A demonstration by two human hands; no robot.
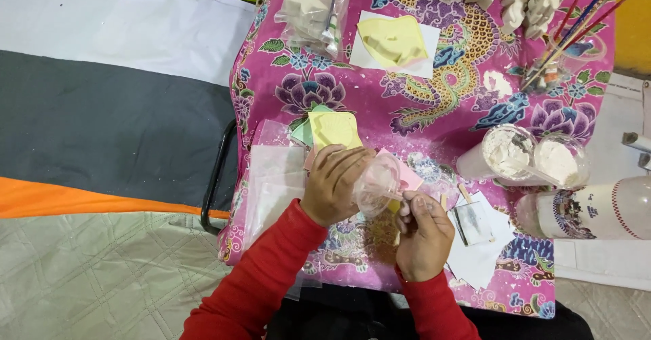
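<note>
Left hand [332, 184] gripping clear plastic cup [377, 182], right hand [424, 235] perhaps stirring it

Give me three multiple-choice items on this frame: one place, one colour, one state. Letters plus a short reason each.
1. Where do the two cups of white powder stand?
A. right of the hands
B. on the floor mat
C. beside the bag of white shapes at the top

2. What colour is the mould on the white sheet at the top?
A. blue
B. yellow
C. black

3. How is the clear plastic cup held?
A. standing free on the cloth
B. lying under the paintbrushes
C. gripped in the left hand, the right hand at its side

Answers: 1 A, both cups sit on the pink floral cloth to the right. 2 B, it is pale yellow. 3 C, left fingers wrap it above the cloth.
</note>
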